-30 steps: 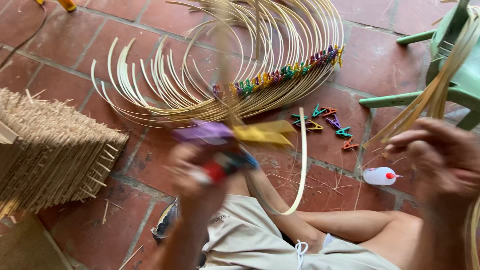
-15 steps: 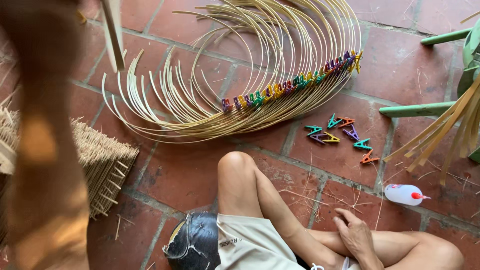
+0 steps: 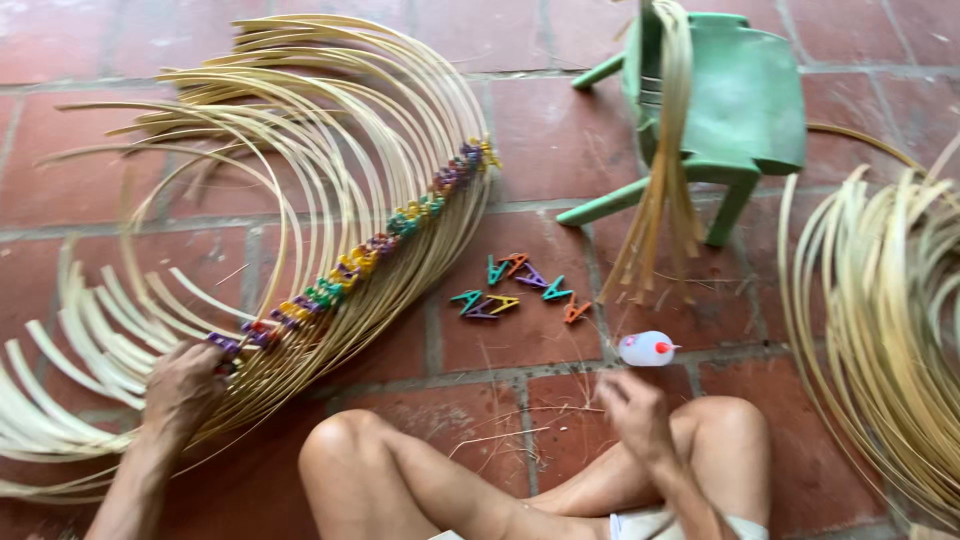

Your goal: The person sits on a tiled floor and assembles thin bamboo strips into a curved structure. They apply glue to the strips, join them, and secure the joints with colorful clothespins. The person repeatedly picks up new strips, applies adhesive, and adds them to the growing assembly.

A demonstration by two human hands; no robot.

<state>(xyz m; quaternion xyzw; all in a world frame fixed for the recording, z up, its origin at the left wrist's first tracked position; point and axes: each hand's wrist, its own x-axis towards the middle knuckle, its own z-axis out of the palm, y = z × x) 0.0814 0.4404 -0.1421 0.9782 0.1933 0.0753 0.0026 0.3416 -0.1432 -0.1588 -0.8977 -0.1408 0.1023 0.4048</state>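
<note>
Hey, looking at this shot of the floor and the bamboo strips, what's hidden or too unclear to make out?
Head view only:
- Left hand: its fingers lie on the fan of bamboo strips by the clip row; its own back hides whether they pinch a clip.
- Right hand: motion blur hides its grip.
- Small white bottle: too small to read its contents.
- Second bundle of strips: cut off by the right edge.
- Green stool: partly covered by hanging strips.

- Left hand [image 3: 185, 388] gripping clipped end of bamboo strip fan [image 3: 330, 180], at purple clothespin [image 3: 222, 344].
- Right hand [image 3: 632, 412] hovering near white glue bottle [image 3: 646, 348].
- Loose clothespins [image 3: 515, 287] on brick floor [image 3: 560, 130].
- Green plastic chair [image 3: 740, 100] behind, strips draped over.
</note>
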